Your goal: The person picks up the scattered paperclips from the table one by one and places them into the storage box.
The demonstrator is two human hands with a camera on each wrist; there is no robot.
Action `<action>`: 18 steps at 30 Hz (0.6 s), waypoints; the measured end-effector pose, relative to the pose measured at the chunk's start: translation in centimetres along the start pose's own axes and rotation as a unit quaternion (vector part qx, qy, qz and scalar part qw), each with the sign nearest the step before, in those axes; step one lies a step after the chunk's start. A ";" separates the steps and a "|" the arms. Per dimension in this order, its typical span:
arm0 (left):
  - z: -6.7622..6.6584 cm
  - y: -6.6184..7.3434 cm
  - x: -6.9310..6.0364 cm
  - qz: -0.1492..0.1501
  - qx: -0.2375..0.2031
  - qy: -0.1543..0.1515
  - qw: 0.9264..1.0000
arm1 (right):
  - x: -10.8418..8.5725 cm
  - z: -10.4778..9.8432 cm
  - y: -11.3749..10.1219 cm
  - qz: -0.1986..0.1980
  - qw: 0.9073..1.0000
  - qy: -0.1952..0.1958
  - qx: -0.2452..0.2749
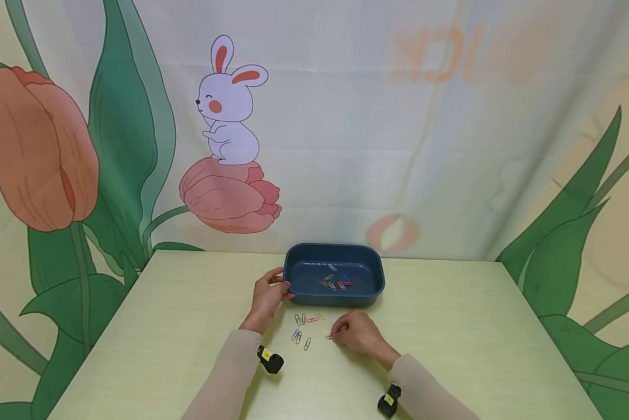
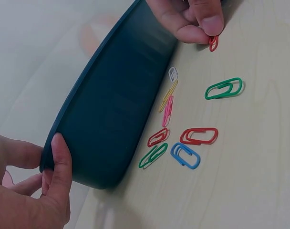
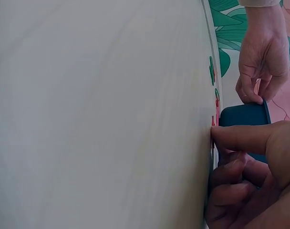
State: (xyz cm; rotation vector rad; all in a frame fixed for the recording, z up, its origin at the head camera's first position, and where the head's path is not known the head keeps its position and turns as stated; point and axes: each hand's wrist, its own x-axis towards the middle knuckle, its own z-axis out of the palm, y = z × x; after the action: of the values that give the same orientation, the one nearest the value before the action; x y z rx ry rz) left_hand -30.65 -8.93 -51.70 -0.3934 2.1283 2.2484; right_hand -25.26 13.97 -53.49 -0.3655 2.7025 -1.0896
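My left hand [image 1: 266, 297] grips the left rim of a dark blue plastic bin [image 1: 341, 300], thumb outside its wall. In front of the bin, my right hand [image 1: 357, 332] pinches a red paper clip [image 2: 213, 44] at the tabletop, between thumb and fingertips. Loose paper clips lie between the hands: a blue one [image 2: 185, 156], another red one [image 2: 199, 136], a green one [image 2: 223, 88], a pink one [image 2: 168, 111], a yellow one [image 2: 169, 95] and a white one [image 2: 172, 74]. Inside the bin are several more paper clips [image 1: 332, 286].
The pale wood-look table [image 1: 146, 350] ends behind the bin at a hanging cloth [image 1: 325, 175] printed with a rabbit and tulips. A small black wrist camera [image 1: 270, 360] sits on the left sleeve, another camera [image 1: 390, 401] on the right sleeve.
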 end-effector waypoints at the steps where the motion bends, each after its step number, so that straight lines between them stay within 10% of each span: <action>1: 0.0 0.0 0.0 0.000 0.000 -0.001 1.000 | 0.0 0.0 0.0 0.000 1.000 -0.002 0.001; 18: 0.0 0.1 -0.2 0.003 0.000 -0.002 1.000 | -0.2 -0.9 0.1 0.015 0.998 -0.016 0.065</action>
State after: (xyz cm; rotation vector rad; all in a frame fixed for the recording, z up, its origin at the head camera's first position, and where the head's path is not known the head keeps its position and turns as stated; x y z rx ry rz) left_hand -30.51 -8.91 -51.54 -0.3826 2.1316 2.2504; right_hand -25.36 14.67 -52.95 -0.3175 2.5838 -1.2327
